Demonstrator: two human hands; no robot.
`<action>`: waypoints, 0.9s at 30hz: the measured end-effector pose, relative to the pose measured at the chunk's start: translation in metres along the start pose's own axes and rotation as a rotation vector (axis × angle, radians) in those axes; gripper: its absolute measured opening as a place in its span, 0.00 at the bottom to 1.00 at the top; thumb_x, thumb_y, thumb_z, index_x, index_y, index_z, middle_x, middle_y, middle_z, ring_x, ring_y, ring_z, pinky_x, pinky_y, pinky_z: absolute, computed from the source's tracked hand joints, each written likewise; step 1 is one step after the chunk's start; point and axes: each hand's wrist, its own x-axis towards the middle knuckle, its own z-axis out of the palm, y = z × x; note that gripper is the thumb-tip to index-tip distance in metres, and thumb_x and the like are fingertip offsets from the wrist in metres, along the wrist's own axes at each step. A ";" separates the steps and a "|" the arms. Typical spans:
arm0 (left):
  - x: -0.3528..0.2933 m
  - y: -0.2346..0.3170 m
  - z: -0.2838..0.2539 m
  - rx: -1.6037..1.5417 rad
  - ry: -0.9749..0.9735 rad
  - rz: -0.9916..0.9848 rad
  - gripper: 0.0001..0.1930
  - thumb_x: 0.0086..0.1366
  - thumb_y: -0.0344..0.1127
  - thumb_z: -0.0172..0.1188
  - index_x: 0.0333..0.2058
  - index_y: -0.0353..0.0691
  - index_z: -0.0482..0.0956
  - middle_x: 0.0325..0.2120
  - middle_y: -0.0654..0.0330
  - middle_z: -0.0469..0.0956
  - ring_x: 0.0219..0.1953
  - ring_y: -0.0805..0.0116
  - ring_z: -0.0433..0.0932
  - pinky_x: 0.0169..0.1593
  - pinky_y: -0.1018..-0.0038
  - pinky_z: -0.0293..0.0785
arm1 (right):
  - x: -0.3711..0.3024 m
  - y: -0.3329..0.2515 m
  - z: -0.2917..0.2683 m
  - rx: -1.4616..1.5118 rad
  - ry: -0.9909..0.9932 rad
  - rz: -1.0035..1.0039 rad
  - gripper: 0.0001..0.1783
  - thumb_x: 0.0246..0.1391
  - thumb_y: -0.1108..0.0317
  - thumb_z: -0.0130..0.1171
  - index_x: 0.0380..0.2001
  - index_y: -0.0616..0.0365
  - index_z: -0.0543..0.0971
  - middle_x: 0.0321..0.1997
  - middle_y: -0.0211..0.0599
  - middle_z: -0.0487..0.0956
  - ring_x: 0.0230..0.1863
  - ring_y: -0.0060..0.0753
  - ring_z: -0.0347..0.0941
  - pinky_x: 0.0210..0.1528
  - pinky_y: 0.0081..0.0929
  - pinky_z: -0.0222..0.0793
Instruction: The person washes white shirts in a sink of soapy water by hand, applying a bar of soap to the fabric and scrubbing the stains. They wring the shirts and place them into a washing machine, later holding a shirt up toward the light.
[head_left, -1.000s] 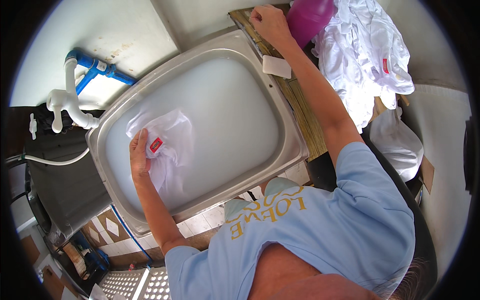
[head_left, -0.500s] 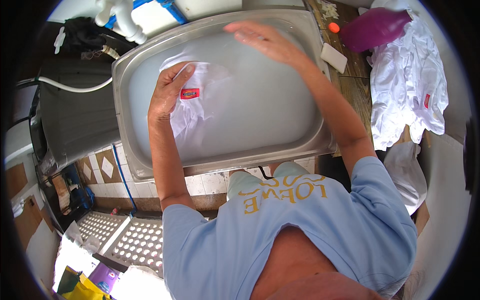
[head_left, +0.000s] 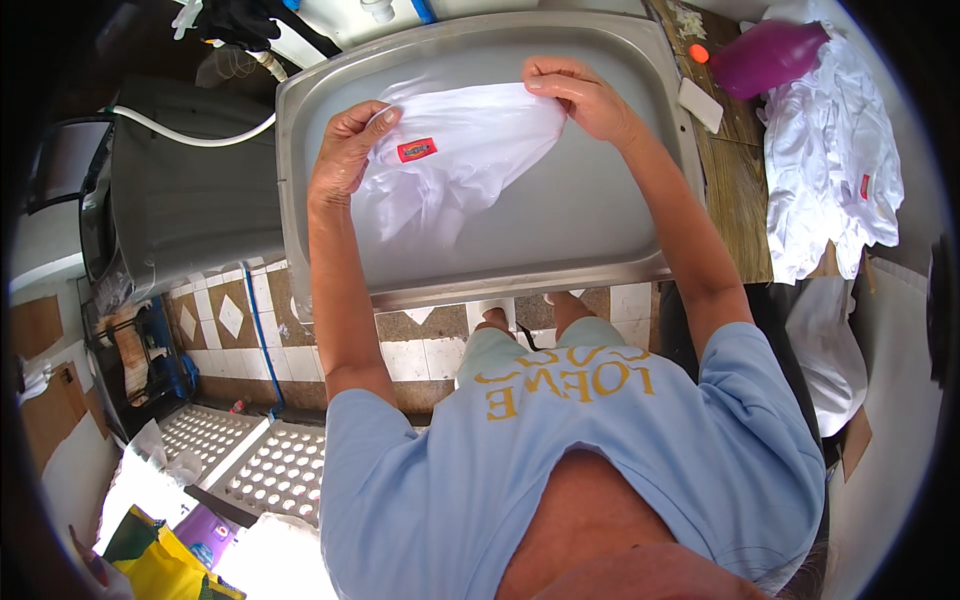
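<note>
Stretched between my two hands is a wet white garment (head_left: 480,125) with a small red label near its left end. My left hand (head_left: 350,145) pinches its upper left corner, thumb on top. My right hand (head_left: 585,95) is closed on the upper right end of the edge. The lower folds of the cloth hang into cloudy water inside a large metal sink basin (head_left: 480,290), where part of the fabric is submerged.
On the wooden counter (head_left: 735,190) at right lie a white bar of soap (head_left: 700,105), a purple bottle (head_left: 765,58) with an orange cap (head_left: 698,53) beside it, and other white garments (head_left: 830,180). A white hose (head_left: 190,137) runs to the basin's left side.
My right hand has come down from the basin's far side and taken hold of the garment. The cloth is now lifted and spread wide between both hands.
</note>
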 end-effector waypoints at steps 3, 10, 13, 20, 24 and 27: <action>0.000 0.015 0.008 -0.008 -0.053 0.063 0.06 0.60 0.33 0.63 0.34 0.37 0.82 0.27 0.67 0.79 0.30 0.81 0.74 0.38 0.83 0.69 | -0.017 -0.020 0.003 -0.069 0.016 -0.081 0.12 0.55 0.61 0.52 0.21 0.53 0.68 0.20 0.16 0.61 0.24 0.10 0.54 0.25 0.15 0.48; 0.025 0.026 0.036 0.016 -0.167 0.068 0.08 0.62 0.35 0.61 0.34 0.37 0.82 0.27 0.69 0.79 0.28 0.83 0.72 0.34 0.83 0.70 | -0.044 -0.009 0.000 -0.034 0.237 -0.127 0.09 0.52 0.63 0.55 0.23 0.55 0.73 0.20 0.18 0.66 0.24 0.11 0.58 0.25 0.16 0.54; 0.047 -0.041 0.054 0.269 0.020 0.095 0.11 0.61 0.39 0.61 0.34 0.36 0.81 0.23 0.69 0.77 0.27 0.84 0.70 0.30 0.81 0.68 | -0.030 0.066 -0.018 -0.370 0.483 0.032 0.13 0.50 0.58 0.58 0.25 0.57 0.74 0.22 0.26 0.71 0.26 0.20 0.66 0.30 0.21 0.62; 0.042 -0.123 0.082 1.174 0.114 0.255 0.17 0.59 0.47 0.60 0.32 0.35 0.77 0.25 0.49 0.79 0.28 0.54 0.78 0.35 0.64 0.72 | -0.015 0.133 -0.008 -0.665 0.733 0.421 0.22 0.44 0.51 0.63 0.32 0.61 0.79 0.34 0.45 0.80 0.39 0.42 0.76 0.43 0.39 0.69; 0.045 -0.125 0.054 0.246 0.170 -0.197 0.19 0.61 0.49 0.60 0.31 0.36 0.78 0.25 0.59 0.80 0.28 0.65 0.77 0.31 0.66 0.73 | -0.002 0.105 0.003 0.950 0.593 0.258 0.16 0.50 0.60 0.61 0.38 0.60 0.77 0.38 0.40 0.79 0.41 0.40 0.75 0.46 0.40 0.71; 0.056 -0.056 0.103 -0.329 0.191 -0.121 0.20 0.63 0.50 0.57 0.30 0.36 0.79 0.25 0.61 0.79 0.27 0.71 0.76 0.30 0.71 0.73 | 0.003 0.106 0.015 1.178 0.501 0.276 0.16 0.54 0.62 0.56 0.43 0.61 0.74 0.44 0.40 0.77 0.46 0.40 0.73 0.49 0.40 0.70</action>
